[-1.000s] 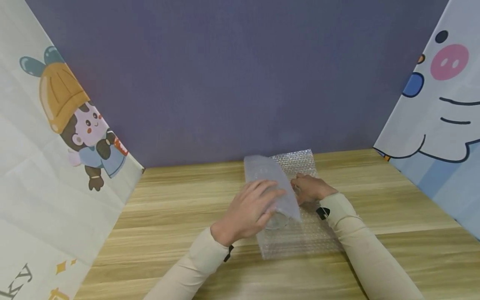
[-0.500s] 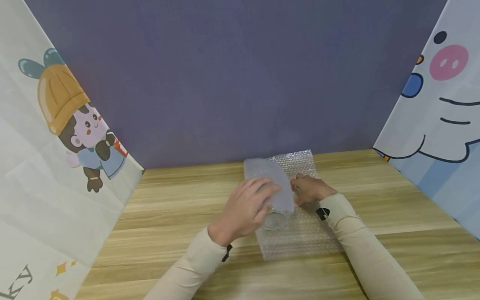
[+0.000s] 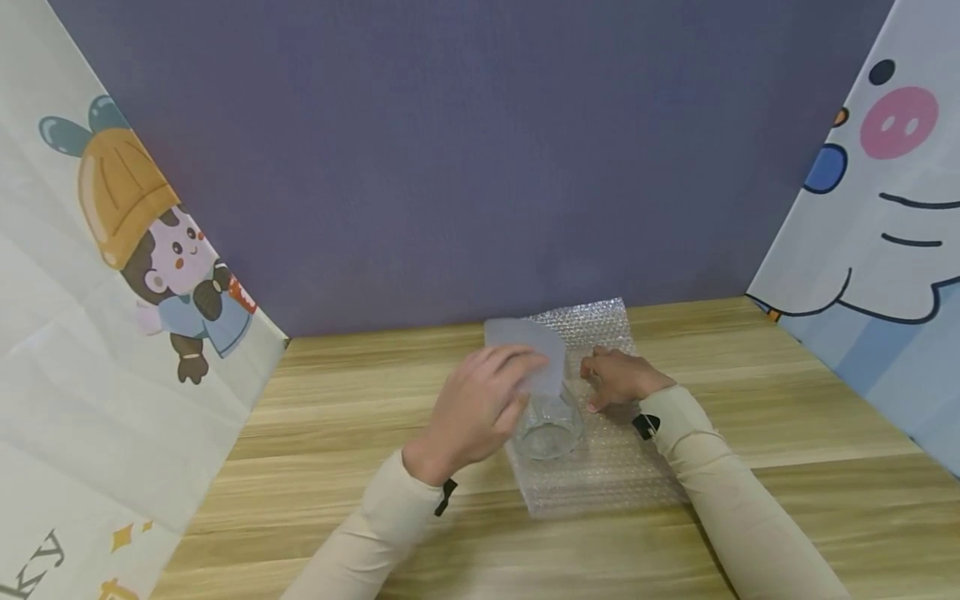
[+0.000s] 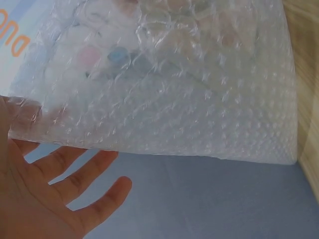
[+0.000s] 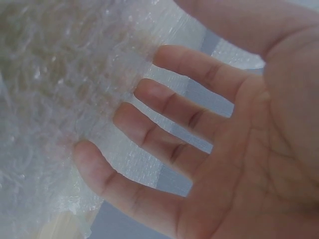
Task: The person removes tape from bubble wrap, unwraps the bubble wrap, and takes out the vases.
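- Left hand (image 3: 472,417) is at one raised flap (image 3: 525,332), left of the glass (image 3: 549,440); visible fingers are apart, but I cannot tell whether the thumb pinches.
- Right hand (image 3: 624,379), right of the glass, has four fingers loosely spread, fingertips (image 5: 124,112) at the bubble wrap.
- One glass sits on one sheet of bubble wrap (image 3: 600,483), partly under that flap.
- One table (image 3: 360,400) spreads beneath the glass; one dark wall (image 3: 480,167) stands beyond it.

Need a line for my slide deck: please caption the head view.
A clear glass on bubble wrap, the left hand at a raised flap, the right hand beside the glass.
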A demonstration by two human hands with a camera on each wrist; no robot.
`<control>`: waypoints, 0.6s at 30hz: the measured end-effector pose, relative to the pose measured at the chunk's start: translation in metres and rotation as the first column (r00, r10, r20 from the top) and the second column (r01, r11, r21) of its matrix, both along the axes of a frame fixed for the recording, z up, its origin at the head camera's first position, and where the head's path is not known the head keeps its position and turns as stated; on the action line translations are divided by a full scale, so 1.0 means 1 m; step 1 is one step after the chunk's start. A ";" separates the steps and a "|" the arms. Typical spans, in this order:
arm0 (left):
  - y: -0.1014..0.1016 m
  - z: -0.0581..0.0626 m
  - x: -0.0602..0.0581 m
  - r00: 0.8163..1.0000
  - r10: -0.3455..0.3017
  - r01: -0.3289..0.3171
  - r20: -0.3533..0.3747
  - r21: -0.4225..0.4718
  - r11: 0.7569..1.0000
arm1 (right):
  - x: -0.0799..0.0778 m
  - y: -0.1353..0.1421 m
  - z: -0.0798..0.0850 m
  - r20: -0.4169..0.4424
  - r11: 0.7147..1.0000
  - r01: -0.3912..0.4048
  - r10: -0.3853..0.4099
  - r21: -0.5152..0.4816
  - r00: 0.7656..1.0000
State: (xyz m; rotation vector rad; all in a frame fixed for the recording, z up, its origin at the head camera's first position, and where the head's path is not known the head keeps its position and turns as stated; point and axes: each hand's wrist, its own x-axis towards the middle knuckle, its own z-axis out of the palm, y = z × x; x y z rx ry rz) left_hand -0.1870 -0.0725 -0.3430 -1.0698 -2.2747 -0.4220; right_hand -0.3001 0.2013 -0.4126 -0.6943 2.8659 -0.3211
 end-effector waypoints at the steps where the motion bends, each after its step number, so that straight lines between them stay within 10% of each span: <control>1: -0.001 0.001 0.000 1.000 0.002 -0.002 -0.003 0.004 1.000 | 0.000 0.000 0.000 -0.001 1.000 0.001 -0.001 0.001 1.000; 18: -0.012 0.011 -0.002 0.998 0.053 -0.054 0.014 0.068 0.996 | -0.002 0.001 -0.002 -0.001 1.000 0.004 -0.004 0.003 1.000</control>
